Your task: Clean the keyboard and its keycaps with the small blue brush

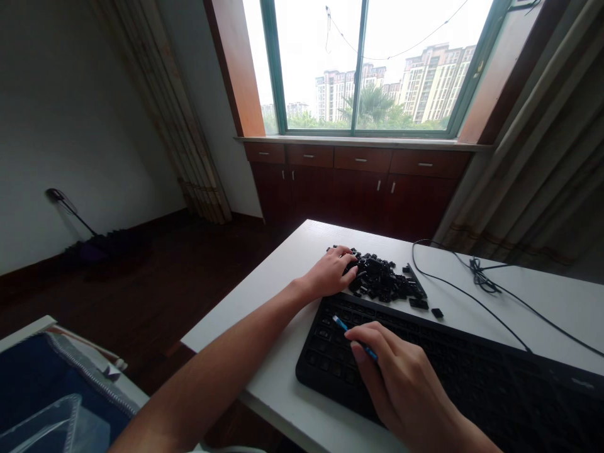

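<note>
A black keyboard [453, 371] lies on a white table [278, 270]. My right hand [401, 384] rests over its left half, fingers pinched on a thin blue tool [346, 328] whose tip touches the key area. My left hand [330, 272] reaches forward to a pile of loose black keycaps [384, 281] behind the keyboard, fingers curled into the pile's left edge; whether they hold a keycap is hidden.
A black cable [476, 277] loops across the table to the right of the pile. A single keycap [437, 313] lies apart. Wooden cabinets [358, 182] stand under a window beyond. A blue bag [42, 377] sits at lower left.
</note>
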The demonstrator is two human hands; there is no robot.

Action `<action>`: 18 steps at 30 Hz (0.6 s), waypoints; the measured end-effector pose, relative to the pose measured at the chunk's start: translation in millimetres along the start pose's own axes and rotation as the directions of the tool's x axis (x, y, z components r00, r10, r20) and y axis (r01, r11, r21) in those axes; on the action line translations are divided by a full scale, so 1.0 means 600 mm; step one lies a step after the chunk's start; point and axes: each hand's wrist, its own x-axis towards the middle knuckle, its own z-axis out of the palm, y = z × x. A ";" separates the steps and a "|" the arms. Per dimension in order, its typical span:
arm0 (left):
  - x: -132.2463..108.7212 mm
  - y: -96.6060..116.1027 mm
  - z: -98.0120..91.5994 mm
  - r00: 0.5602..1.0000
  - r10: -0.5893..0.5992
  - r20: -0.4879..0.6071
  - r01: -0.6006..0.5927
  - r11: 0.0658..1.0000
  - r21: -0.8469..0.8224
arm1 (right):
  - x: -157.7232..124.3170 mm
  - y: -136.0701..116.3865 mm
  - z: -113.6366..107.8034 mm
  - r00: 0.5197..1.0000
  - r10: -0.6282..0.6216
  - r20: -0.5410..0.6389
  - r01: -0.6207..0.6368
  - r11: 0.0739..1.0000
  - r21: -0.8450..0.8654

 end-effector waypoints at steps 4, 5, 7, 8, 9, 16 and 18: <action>0.000 0.001 -0.001 1.000 -0.007 0.007 0.007 1.000 -0.001 | 0.000 -0.004 -0.003 0.999 -0.031 0.036 0.030 0.999 0.009; 0.000 0.001 -0.001 1.000 -0.006 0.008 0.006 1.000 -0.002 | 0.000 -0.005 -0.003 0.999 -0.036 0.041 0.036 0.999 0.005; 0.001 0.001 -0.001 1.000 -0.002 0.007 0.002 1.000 -0.004 | 0.000 -0.005 -0.004 0.998 -0.043 0.043 0.044 0.999 -0.005; 0.001 0.000 0.000 1.000 -0.001 0.005 0.001 1.000 -0.004 | 0.000 -0.006 -0.004 0.998 -0.044 0.038 0.045 0.999 -0.009; 0.001 0.000 0.000 1.000 -0.001 0.004 0.001 1.000 -0.003 | 0.000 -0.006 -0.004 0.999 -0.044 0.028 0.045 0.999 -0.012; -0.001 -0.002 0.002 1.000 -0.003 -0.001 0.003 1.000 -0.006 | 0.001 -0.008 -0.012 0.999 -0.046 -0.004 0.046 0.999 -0.018; -0.001 -0.002 0.002 1.000 -0.005 -0.002 0.005 1.000 -0.007 | 0.001 -0.009 -0.012 0.999 -0.045 0.006 0.046 0.999 -0.025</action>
